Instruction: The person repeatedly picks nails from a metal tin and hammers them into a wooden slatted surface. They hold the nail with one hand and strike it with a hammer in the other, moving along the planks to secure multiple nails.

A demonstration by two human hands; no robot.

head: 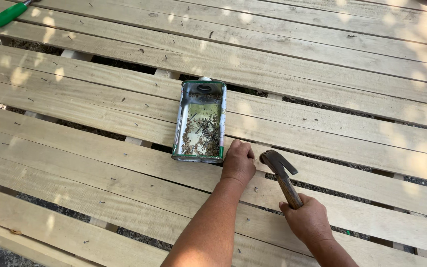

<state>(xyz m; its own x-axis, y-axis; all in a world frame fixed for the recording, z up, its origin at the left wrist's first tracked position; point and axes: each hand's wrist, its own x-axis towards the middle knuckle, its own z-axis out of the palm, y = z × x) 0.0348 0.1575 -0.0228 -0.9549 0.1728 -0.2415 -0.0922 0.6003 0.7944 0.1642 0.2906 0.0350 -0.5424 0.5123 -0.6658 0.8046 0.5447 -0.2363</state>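
My right hand (308, 217) grips the wooden handle of a claw hammer (278, 168), whose steel head rests close to the plank beside my left hand. My left hand (238, 162) is closed, knuckles up, pressing on a pale wooden plank (124, 163) just right of a cut-open rectangular metal tin (199, 121) that holds several small nails. Whether the left fingers pinch a nail is hidden by the hand.
Long pale planks (322, 54) run side by side across the view with narrow gaps showing gravel below. Small nail heads dot the boards. A green-handled tool (10, 13) lies at the far left corner. Part of another person shows at the upper right edge.
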